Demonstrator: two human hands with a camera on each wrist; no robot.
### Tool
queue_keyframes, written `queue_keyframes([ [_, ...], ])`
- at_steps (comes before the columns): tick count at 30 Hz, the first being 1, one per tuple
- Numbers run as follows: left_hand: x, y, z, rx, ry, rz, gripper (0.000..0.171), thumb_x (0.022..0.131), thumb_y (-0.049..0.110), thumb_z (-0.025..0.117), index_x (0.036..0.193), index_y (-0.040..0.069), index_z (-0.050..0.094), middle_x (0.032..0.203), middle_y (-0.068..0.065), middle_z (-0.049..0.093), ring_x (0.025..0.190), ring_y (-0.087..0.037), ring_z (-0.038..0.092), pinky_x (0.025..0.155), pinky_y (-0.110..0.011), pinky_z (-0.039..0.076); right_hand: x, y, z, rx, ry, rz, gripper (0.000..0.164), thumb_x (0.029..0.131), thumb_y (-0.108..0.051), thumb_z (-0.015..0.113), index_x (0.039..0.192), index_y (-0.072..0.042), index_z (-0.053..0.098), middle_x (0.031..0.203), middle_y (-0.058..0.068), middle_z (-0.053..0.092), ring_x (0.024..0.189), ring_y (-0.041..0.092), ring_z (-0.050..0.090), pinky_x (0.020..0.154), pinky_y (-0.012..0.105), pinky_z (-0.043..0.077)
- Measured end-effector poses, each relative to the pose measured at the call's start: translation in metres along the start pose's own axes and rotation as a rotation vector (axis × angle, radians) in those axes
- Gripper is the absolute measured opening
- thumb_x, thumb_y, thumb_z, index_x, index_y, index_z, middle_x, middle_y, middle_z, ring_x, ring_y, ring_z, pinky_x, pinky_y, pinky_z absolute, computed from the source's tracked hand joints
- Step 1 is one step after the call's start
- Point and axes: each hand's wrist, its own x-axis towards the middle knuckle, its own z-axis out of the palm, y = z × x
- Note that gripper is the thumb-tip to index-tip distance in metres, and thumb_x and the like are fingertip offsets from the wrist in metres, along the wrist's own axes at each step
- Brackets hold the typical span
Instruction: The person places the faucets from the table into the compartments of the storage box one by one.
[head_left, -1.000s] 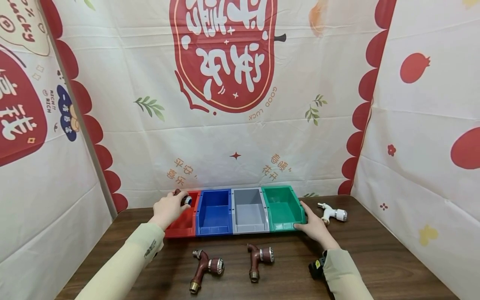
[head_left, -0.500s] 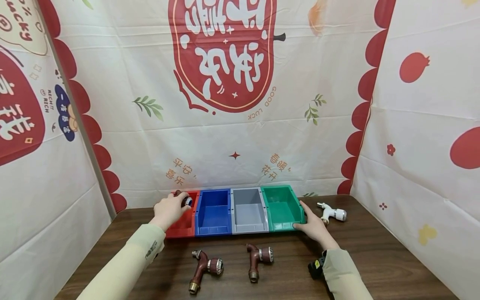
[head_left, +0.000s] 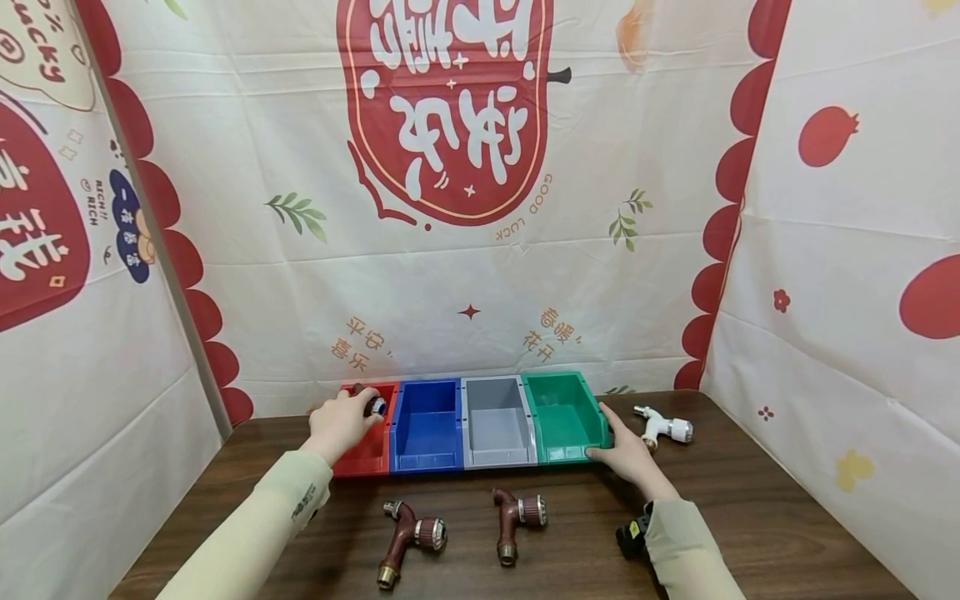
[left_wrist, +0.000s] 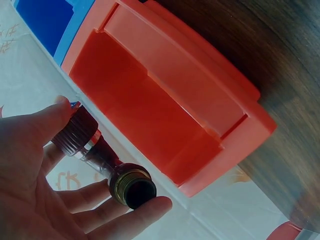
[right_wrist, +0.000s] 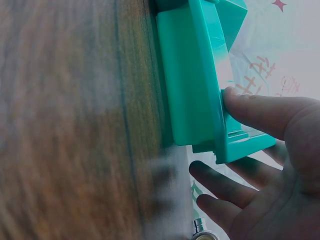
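Note:
In the head view, my left hand (head_left: pixel 342 423) is over the red bin (head_left: pixel 369 457) at the left end of the row. It grips a dark brown faucet (head_left: pixel 376 406). The left wrist view shows the faucet's ribbed knob (left_wrist: pixel 77 131) by the thumb, and its threaded brass end (left_wrist: pixel 134 186) against the fingers. At the row's other end, my right hand (head_left: pixel 628 446) holds the front right corner of the green bin (head_left: pixel 567 454). Its thumb presses the front rim (right_wrist: pixel 226 115) in the right wrist view, with the other fingers spread by the side.
A blue bin (head_left: pixel 428 460) and a grey bin (head_left: pixel 501 456) stand between the red and green ones. Two brown faucets (head_left: pixel 405 537) (head_left: pixel 510 523) lie on the wooden table (head_left: pixel 585 550) in front. A white faucet (head_left: pixel 660 427) lies at right. Printed cloth (head_left: pixel 420 283) walls the table's back and sides.
My left hand has shifted slightly right and towards me over the red bin, with the faucet still in its grip. The right hand stays at the green bin's corner.

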Motion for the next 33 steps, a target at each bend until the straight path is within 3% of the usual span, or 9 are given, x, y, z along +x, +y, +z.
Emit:
queue_keyframes([
  [33, 0.0026, -0.0042, 0.0084, -0.005, -0.036, -0.020, 0.052, 0.088, 0.040, 0.070, 0.135, 0.022, 0.054, 0.112, -0.024, 0.056, 0.081, -0.040, 0.058, 0.064, -0.058, 0.051, -0.0016, -0.0030, -0.0003, 0.011, -0.002, 0.013, 0.086, 0.088, -0.015, 0.071, 0.154, -0.003, 0.017, 0.146, 0.036, 0.030, 0.126, 0.054, 0.038, 0.096, 0.065, 0.036],
])
